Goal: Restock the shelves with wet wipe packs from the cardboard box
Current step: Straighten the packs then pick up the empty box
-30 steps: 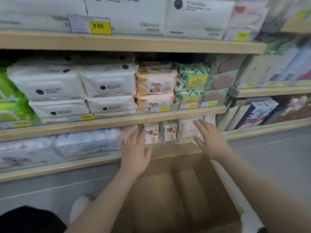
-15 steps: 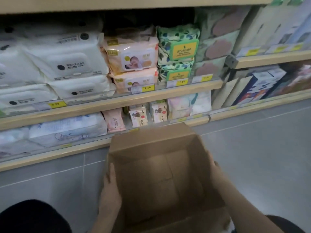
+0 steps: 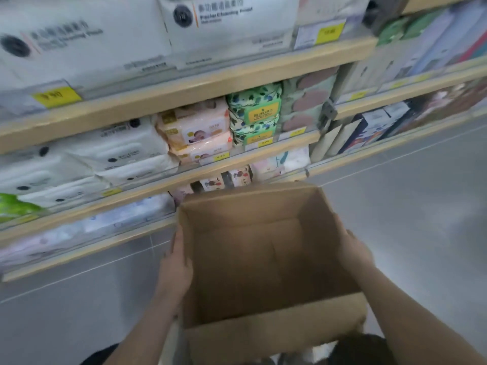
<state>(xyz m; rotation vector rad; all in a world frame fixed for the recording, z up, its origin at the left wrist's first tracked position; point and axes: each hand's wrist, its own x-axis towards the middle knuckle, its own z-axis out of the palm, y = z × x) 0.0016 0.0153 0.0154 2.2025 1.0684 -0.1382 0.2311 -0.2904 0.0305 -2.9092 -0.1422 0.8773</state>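
An open brown cardboard box (image 3: 263, 262) is held in front of the shelves, and nothing shows inside it. My left hand (image 3: 175, 267) presses flat against its left outer wall. My right hand (image 3: 353, 248) presses flat against its right outer wall. Wet wipe packs fill the wooden shelves (image 3: 184, 96): white packs (image 3: 118, 154), pink baby packs (image 3: 195, 130), green leafy packs (image 3: 254, 109) and small packs (image 3: 210, 183) on the low shelf just behind the box.
Large white packs (image 3: 224, 22) stand on the top shelf with yellow price tags (image 3: 56, 96). A second shelf unit (image 3: 411, 85) with boxed goods runs to the right. Grey floor (image 3: 421, 219) spreads right of the box.
Both hands left the low shelf and took the box by its sides. The box has come up off the floor, and the view has risen toward the upper shelves.
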